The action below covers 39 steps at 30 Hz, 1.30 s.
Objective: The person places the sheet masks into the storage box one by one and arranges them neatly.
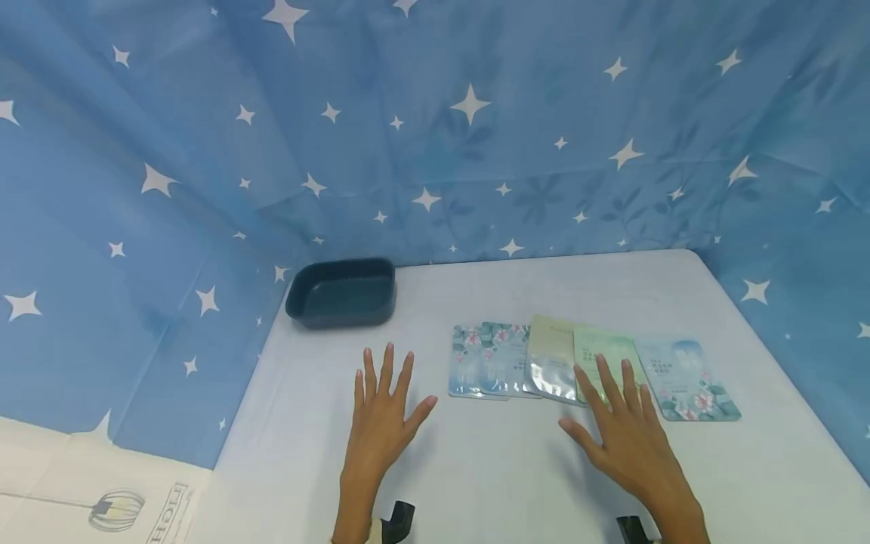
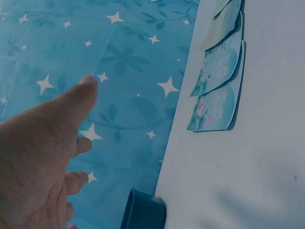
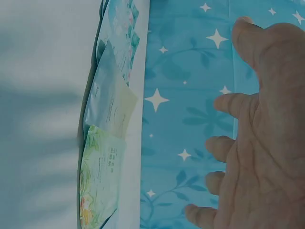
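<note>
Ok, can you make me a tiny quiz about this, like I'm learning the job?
1. Multiple choice: what is the main colour of the packet at the row's right end, as the head view shows it? A: green. B: blue. C: gold.
2. True or false: the left hand is gripping something.
3. Fill the gap: in the head view, the dark container stands near the far-____ corner of the white table.

Key: 1: B. 2: False, it holds nothing. 3: left.
</note>
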Each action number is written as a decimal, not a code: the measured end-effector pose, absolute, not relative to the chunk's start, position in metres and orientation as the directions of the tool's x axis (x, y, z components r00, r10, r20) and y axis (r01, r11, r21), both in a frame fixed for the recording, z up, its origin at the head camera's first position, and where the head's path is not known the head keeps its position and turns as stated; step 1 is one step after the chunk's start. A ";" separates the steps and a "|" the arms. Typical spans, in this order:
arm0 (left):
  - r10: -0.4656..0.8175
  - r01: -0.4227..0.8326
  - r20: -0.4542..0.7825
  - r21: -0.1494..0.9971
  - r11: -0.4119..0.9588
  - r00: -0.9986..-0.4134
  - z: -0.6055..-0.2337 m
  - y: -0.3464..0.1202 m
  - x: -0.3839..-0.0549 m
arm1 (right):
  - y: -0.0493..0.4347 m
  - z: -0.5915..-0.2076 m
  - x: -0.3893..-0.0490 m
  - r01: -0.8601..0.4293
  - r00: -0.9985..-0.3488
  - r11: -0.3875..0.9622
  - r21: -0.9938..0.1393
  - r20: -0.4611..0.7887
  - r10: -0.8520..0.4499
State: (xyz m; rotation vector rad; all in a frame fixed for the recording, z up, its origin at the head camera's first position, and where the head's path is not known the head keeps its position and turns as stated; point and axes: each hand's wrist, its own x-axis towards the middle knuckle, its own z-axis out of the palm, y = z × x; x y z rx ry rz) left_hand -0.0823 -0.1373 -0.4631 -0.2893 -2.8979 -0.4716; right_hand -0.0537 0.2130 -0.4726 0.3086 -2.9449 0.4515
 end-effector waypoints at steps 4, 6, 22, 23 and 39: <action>0.150 0.192 0.132 0.403 0.895 -0.980 -0.468 -0.143 -0.087 | 0.215 -0.474 -0.054 -0.169 -0.985 0.926 -0.337 0.076 -0.152; 0.136 0.163 0.092 0.454 0.876 -0.986 -0.476 -0.146 -0.090 | 0.217 -0.476 -0.052 -0.151 -0.988 0.922 -0.357 0.046 -0.144; -0.018 -0.094 -0.095 0.900 0.426 -0.995 -0.541 -0.166 -0.137 | 0.215 -0.519 -0.043 -0.111 -0.993 0.903 -0.416 0.010 -0.117; -0.035 -0.129 -0.125 0.926 0.354 -0.992 -0.543 -0.167 -0.142 | 0.214 -0.521 -0.042 -0.110 -0.994 0.899 -0.423 0.022 -0.111; -0.310 -0.183 -0.266 0.945 -0.272 -0.913 -0.557 -0.166 -0.177 | 0.208 -0.540 -0.046 -0.127 -0.990 0.917 -0.379 0.110 -0.092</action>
